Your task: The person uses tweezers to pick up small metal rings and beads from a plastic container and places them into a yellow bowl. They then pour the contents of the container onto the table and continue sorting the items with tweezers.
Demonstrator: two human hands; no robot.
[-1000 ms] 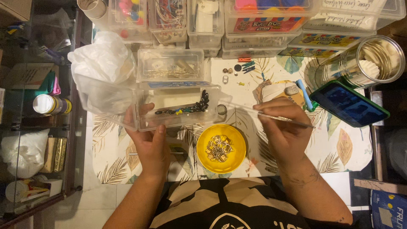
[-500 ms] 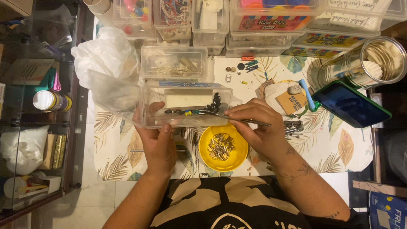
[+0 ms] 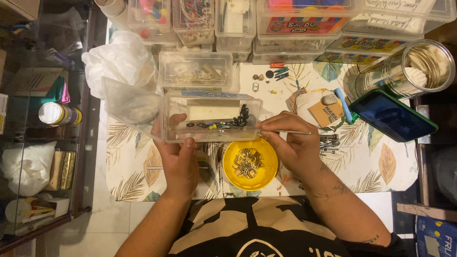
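Only one view here, the head camera looking straight down at a pretty packed craft table. The left hand [image 3: 178, 159] is clamped on a clear rectangular plastic box [image 3: 212, 116], thumb over the front wall and fingers under it, holding it up just above the table with its clear lid [image 3: 128, 104] flipped open to the left. Inside the box there's a row of small dark metal bits [image 3: 228, 123] with a speck of yellow and blue, plus a pale card at the back. The right hand [image 3: 293, 145] is at the box's right end, fingers pinched together on a thin metal pin-like tool [image 3: 293, 132] that sticks out to the right; the fingertips touch the box's corner.

Just below the box, between the two hands, sits a round yellow plastic dish [image 3: 250, 164] with a pile of small brass-coloured metal pieces in it.

The surface is a white table mat with a leaf print [image 3: 376, 166], and it's crowded. Behind the held box there's a second clear plastic box [image 3: 195, 71] with its lid shut, a crumpled white plastic bag [image 3: 119, 59] to the left, and a wall of stacked clear storage boxes [image 3: 238, 21] along the far edge. Off to the right lies a phone in a green case [image 3: 392, 116], beside a shiny metal tin [image 3: 409, 71] on its side. On the left edge is a glass-topped shelf unit [image 3: 43, 119] with jars and odds and ends, over a pale tiled floor.
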